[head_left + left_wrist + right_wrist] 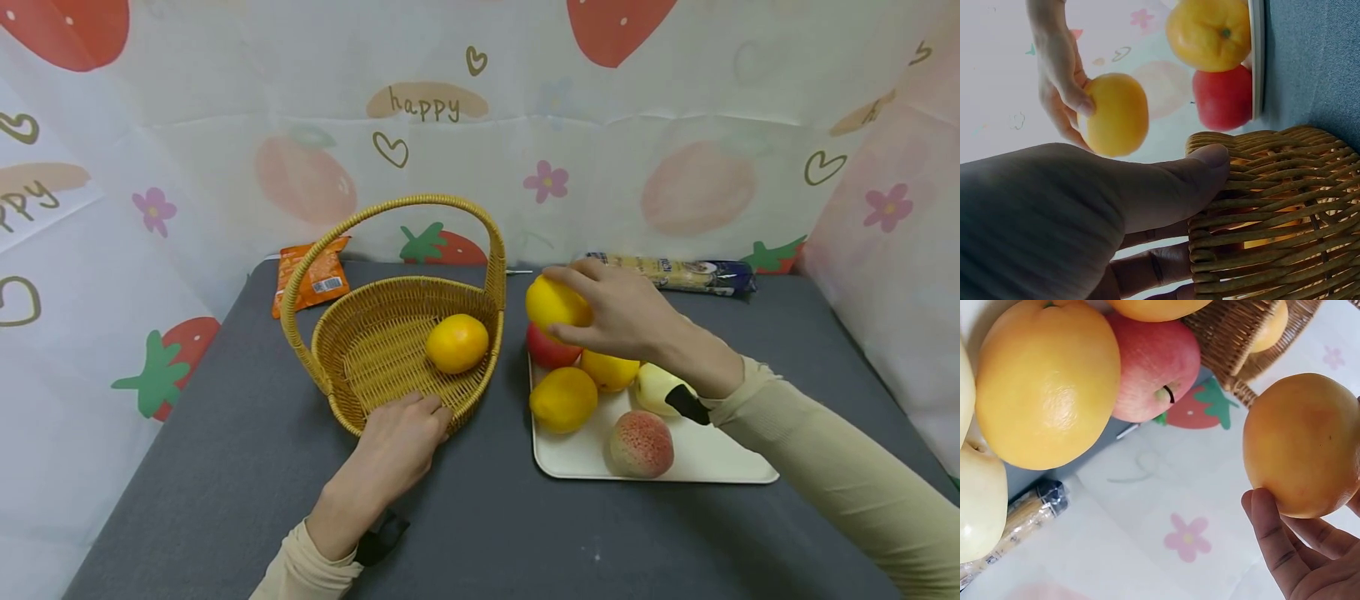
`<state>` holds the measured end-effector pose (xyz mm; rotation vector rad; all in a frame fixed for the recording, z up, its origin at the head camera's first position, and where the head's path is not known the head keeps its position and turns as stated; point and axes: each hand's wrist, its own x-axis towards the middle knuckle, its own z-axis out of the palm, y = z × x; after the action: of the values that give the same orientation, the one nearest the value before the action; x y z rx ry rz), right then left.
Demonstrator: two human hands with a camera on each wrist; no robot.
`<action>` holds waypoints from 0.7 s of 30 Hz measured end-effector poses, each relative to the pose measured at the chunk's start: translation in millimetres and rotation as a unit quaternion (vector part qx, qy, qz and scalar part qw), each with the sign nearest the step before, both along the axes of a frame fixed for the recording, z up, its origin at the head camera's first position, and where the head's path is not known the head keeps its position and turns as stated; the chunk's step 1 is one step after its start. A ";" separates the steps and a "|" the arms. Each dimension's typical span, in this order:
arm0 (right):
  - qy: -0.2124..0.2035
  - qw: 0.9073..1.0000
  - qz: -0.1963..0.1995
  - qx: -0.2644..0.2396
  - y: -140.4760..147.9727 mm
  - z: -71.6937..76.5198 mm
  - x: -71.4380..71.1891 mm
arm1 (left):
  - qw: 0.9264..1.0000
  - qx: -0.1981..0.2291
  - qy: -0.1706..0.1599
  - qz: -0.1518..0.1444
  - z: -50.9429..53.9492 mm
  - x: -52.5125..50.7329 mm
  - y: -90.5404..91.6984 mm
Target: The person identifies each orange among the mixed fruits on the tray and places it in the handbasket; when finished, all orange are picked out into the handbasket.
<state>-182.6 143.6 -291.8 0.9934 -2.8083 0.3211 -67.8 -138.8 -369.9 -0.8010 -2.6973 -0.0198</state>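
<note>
An orange [558, 307] was off the tray, at the centre right of the head view, and the right hand [626, 310] pinched it between thumb and fingers. The left wrist view showed it hanging apart from the fruit below. The step in hand looked like carrying it from tray to basket; the next move seemed to call for a swing leftward over the rim, below the handle, and a gentle release.

The basket [382, 300] stood left of centre with a second orange [457, 343] inside, against its right side. The left hand [401, 437] gripped the near rim, thumb on one side and fingers on the other, apparently to steady it.

On the white tray [716, 457], at the lower right, lay a red apple [553, 348], two more yellow fruits [564, 400], a pale fruit [654, 390] and a peach [642, 444].

Farther back, an orange packet [318, 277] lay behind the basket's left side, with a barcode label too small to read. The lettering on the long packet [693, 275], right of centre, was not legible either. On the backdrop [600, 167], "happy" read clearly at upper middle; "ppy" showed at the left edge.
</note>
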 end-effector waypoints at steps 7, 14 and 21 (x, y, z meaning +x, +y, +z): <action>0.007 1.000 0.008 -0.006 -7.1 1.7 1.5 | 1.000 0.001 0.000 0.000 0.2 0.2 0.5; 0.002 1.000 0.021 -0.007 -16.8 3.2 0.2 | 1.000 0.000 -0.002 0.003 0.0 0.6 -0.4; 0.006 1.000 0.030 -0.003 -25.5 1.7 0.3 | 1.000 0.001 -0.003 0.001 -0.4 0.3 -0.3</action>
<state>-182.3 118.0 -290.2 1.0757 -2.7685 0.3295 -67.5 -139.1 -370.3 -0.7986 -2.7027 -0.0255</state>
